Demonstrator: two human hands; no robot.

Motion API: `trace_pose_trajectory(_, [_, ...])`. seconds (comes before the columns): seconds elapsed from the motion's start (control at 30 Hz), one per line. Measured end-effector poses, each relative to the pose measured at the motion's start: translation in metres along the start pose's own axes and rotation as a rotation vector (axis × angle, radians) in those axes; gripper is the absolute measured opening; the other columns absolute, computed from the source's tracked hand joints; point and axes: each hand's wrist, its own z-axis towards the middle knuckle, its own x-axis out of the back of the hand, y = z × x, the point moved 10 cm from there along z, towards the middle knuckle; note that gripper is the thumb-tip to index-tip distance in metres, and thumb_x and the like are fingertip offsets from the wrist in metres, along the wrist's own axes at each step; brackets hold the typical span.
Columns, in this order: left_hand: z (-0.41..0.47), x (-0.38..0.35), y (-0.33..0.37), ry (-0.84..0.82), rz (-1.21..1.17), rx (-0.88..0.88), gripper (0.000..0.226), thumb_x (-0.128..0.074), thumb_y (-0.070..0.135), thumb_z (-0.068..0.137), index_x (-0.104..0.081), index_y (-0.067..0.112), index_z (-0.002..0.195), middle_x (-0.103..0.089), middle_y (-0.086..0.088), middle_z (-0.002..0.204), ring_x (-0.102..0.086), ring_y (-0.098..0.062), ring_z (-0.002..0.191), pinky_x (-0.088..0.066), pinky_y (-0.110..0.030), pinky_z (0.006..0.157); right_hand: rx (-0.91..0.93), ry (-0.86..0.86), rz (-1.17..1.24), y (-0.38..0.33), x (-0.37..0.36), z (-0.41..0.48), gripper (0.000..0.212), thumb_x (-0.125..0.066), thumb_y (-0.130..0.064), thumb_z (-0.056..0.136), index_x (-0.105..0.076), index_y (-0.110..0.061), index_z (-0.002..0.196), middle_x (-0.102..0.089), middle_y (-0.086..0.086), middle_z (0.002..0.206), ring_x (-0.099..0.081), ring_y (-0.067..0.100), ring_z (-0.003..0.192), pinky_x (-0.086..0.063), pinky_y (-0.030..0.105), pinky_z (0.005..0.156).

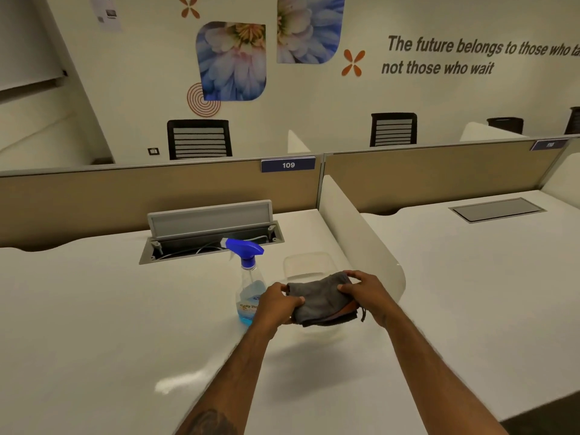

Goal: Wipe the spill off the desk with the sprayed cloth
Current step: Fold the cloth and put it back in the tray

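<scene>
A folded dark grey cloth (320,301) with an orange-brown layer showing at its right edge is held just above the white desk (110,309). My left hand (277,301) grips its left edge and my right hand (364,290) grips its right edge. A clear spray bottle (249,287) with a blue trigger head and blue liquid stands upright just left of my left hand. I cannot make out a distinct spill; a faint sheen lies on the desk below the cloth.
A clear plastic container (309,262) sits behind the cloth. An open cable tray (210,240) with a raised lid is set into the desk at the back. A curved white divider (361,237) separates the neighbouring desk on the right. A beige partition runs behind.
</scene>
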Motion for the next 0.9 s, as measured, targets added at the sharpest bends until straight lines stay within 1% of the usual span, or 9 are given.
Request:
trace_pose_trajectory(0.2, [0.028,-0.009,0.006,0.023,0.153,-0.039,0.055,-0.071,0.031,0.086,-0.047,0.011,0.132,-0.056,-0.012,0.131,-0.059,-0.028,0.114,-0.055,-0.041,0.095,0.015,0.090,-0.168,-0.006,0.003,0.024,0.054,-0.069,-0.021,0.080,-0.053,-0.029,0.131,-0.064,0.009,0.120,-0.061,0.025,0.104,-0.055,0.036,0.088])
trace_pose_trajectory(0.23, [0.033,-0.010,0.008,0.030,0.201,-0.043,0.056,-0.070,0.033,0.087,-0.047,0.011,0.132,-0.056,-0.013,0.132,-0.058,-0.028,0.115,-0.053,-0.041,0.097,0.024,0.098,-0.196,-0.008,0.003,0.027,0.056,-0.069,-0.020,0.081,-0.052,-0.029,0.133,-0.063,0.010,0.120,-0.061,0.025,0.103,-0.055,0.035,0.084])
trace_pose_trajectory(0.33, [0.045,-0.012,0.014,0.077,0.360,-0.052,0.056,-0.067,0.038,0.089,-0.047,0.010,0.133,-0.056,-0.012,0.133,-0.057,-0.025,0.118,-0.048,-0.033,0.102,0.051,0.083,-0.272,-0.009,-0.003,0.038,0.056,-0.066,-0.018,0.081,-0.050,-0.032,0.133,-0.064,0.009,0.118,-0.061,0.026,0.100,-0.052,0.024,0.058])
trace_pose_trajectory(0.37, [0.049,-0.012,0.016,0.099,0.399,-0.051,0.056,-0.066,0.039,0.089,-0.047,0.010,0.133,-0.056,-0.011,0.133,-0.056,-0.024,0.119,-0.047,-0.031,0.103,0.064,0.071,-0.300,-0.009,-0.006,0.042,0.056,-0.065,-0.017,0.082,-0.050,-0.032,0.133,-0.064,0.009,0.119,-0.061,0.026,0.101,-0.050,0.021,0.057])
trace_pose_trajectory(0.5, [0.061,-0.022,0.023,0.126,0.516,-0.047,0.052,-0.065,0.036,0.090,-0.047,0.010,0.132,-0.052,-0.011,0.132,-0.056,-0.023,0.118,-0.045,-0.028,0.099,0.139,0.052,-0.452,-0.012,-0.017,0.055,0.053,-0.063,-0.012,0.085,-0.052,-0.024,0.135,-0.060,0.008,0.130,-0.058,0.024,0.114,-0.047,0.029,0.093])
trace_pose_trajectory(0.53, [0.064,-0.025,0.024,0.129,0.541,-0.052,0.050,-0.065,0.034,0.090,-0.047,0.011,0.131,-0.052,-0.011,0.132,-0.056,-0.023,0.117,-0.045,-0.027,0.098,0.153,0.049,-0.495,-0.013,-0.020,0.058,0.051,-0.062,-0.012,0.086,-0.052,-0.022,0.135,-0.059,0.008,0.132,-0.057,0.025,0.116,-0.046,0.031,0.097])
trace_pose_trajectory(0.67, [0.072,-0.041,0.019,0.139,0.693,-0.028,0.056,-0.064,0.038,0.091,-0.042,0.014,0.136,-0.051,-0.009,0.137,-0.054,-0.023,0.123,-0.041,-0.029,0.104,0.198,-0.005,-0.688,-0.011,-0.036,0.069,0.043,-0.059,-0.017,0.090,-0.053,-0.015,0.132,-0.062,0.012,0.124,-0.060,0.027,0.111,-0.048,0.032,0.095])
trace_pose_trajectory(0.8, [0.077,-0.055,0.029,0.120,0.865,-0.182,0.062,-0.059,0.036,0.094,-0.030,0.026,0.148,-0.049,-0.008,0.144,-0.051,-0.027,0.128,-0.036,-0.039,0.110,0.214,-0.062,-0.828,-0.005,-0.053,0.076,0.034,-0.056,-0.022,0.092,-0.052,-0.011,0.124,-0.064,0.014,0.115,-0.063,0.028,0.101,-0.050,0.033,0.088])
trace_pose_trajectory(0.9, [0.079,-0.070,0.034,0.075,1.129,-0.273,0.052,-0.057,0.040,0.094,-0.041,0.028,0.142,-0.056,-0.006,0.137,-0.051,-0.027,0.126,-0.020,-0.047,0.116,0.250,-0.096,-0.944,-0.003,-0.066,0.081,0.034,-0.054,-0.023,0.093,-0.048,-0.008,0.123,-0.063,0.016,0.116,-0.063,0.030,0.101,-0.050,0.034,0.089])
